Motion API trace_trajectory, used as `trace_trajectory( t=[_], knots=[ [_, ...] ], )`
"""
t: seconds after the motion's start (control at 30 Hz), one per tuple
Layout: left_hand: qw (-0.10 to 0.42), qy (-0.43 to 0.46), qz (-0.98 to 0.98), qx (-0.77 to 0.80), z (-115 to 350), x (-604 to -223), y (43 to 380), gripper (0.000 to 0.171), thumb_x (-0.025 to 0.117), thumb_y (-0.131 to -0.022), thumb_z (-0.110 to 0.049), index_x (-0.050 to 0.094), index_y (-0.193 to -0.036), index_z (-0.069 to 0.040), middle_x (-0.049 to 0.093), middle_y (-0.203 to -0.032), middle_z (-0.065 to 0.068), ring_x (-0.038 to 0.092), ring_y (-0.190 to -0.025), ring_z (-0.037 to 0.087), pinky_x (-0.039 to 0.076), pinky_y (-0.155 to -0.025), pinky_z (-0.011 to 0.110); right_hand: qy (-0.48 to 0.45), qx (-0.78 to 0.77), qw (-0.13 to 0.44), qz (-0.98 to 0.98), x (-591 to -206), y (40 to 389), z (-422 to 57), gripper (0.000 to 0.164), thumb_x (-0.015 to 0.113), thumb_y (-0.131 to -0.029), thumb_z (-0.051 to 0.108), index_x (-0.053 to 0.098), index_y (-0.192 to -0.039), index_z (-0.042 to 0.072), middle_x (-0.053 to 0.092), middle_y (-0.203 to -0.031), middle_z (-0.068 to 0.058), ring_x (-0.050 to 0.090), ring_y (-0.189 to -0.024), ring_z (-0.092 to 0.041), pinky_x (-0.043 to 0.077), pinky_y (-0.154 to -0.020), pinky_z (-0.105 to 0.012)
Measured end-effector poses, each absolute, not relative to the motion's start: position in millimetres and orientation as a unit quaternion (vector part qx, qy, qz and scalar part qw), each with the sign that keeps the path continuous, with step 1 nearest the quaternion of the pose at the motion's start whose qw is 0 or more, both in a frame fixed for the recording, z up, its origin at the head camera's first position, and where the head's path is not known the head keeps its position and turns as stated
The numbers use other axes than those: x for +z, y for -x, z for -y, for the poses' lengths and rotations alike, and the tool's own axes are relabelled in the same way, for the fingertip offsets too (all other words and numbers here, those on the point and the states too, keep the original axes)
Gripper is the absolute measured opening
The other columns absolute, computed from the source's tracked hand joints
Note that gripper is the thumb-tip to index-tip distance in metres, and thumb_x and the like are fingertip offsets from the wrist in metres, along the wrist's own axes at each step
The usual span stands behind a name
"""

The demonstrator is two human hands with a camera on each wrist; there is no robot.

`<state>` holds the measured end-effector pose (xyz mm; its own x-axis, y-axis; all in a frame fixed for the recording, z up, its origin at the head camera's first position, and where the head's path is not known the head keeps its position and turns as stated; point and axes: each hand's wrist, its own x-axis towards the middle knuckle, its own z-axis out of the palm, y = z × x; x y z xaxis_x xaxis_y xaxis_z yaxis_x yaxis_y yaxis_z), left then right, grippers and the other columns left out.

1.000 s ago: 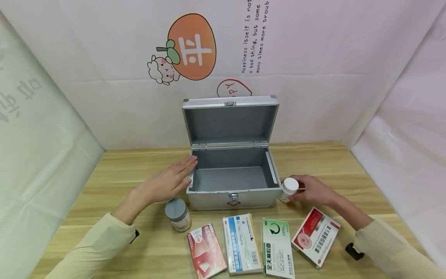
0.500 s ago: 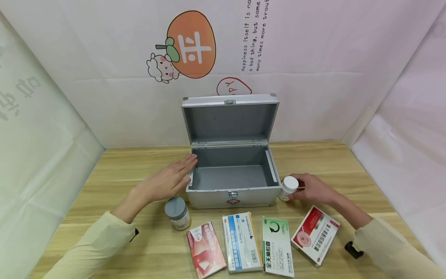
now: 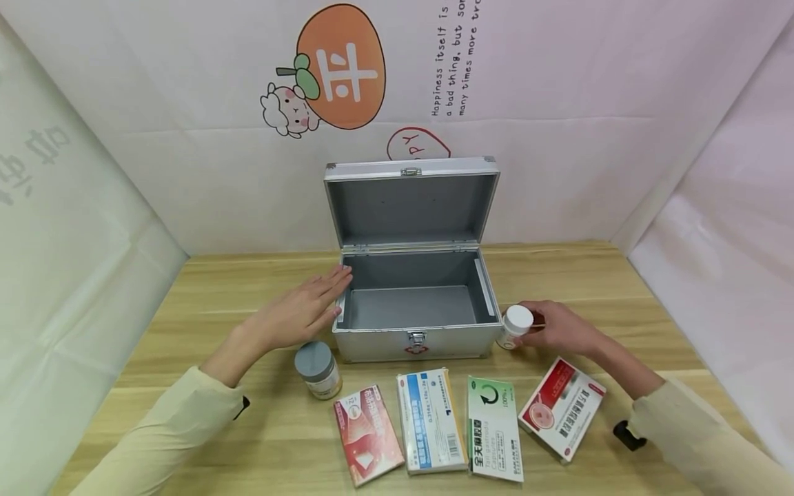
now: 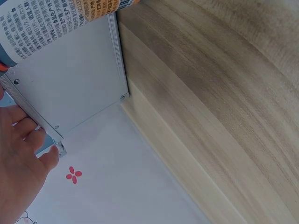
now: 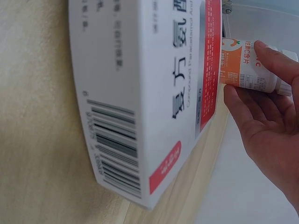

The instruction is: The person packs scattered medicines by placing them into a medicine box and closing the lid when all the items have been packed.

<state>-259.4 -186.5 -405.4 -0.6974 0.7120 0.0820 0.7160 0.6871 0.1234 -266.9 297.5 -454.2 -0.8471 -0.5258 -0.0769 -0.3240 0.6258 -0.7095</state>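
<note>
An aluminium medicine case (image 3: 372, 348) stands with its lid up, its inside bare. My left hand (image 3: 298, 310) rests on the case's left rim, fingers extended over the edge; in the left wrist view the fingertips lie along the same rim. On the other side, my right hand (image 3: 564, 332) grips a small white pill bottle (image 3: 517, 324) standing upright close to the case's right front corner. Its orange and white label (image 5: 247, 63) shows in the right wrist view, between thumb and fingers. A grey-lidded jar (image 3: 319, 372) stands below my left hand.
In front of the case lie several medicine boxes: a pink one (image 3: 369, 437), a blue and white one (image 3: 431, 420), a green and white one (image 3: 494, 430) and a red and white one (image 3: 561, 410). Behind the wooden table (image 3: 217, 296) hangs a printed cloth (image 3: 558, 138).
The scene sits slightly higher in the head view than before. Both hands, the pill bottle and the case keep their places relative to each other.
</note>
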Motion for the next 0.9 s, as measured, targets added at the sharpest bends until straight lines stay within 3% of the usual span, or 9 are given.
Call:
trace_trajectory(
  t=[0.9],
  knots=[
    [0.016, 0.392, 0.917, -0.07, 186.8, -406.3, 261.4, 0.06, 0.041, -0.107, -0.03, 0.026, -0.156, 0.002, 0.022, -0.165, 0.017, 0.02, -0.154, 0.032, 0.029, -0.122, 0.054, 0.237, -0.347, 0.13, -0.898, -454.9, 266.8, -297.4, 0.042, 0.082, -0.082, 0.021, 0.067, -0.117, 0.004, 0.072, -0.104, -0.004, 0.064, -0.089, -0.005, 0.055, -0.077, -0.02]
  ],
)
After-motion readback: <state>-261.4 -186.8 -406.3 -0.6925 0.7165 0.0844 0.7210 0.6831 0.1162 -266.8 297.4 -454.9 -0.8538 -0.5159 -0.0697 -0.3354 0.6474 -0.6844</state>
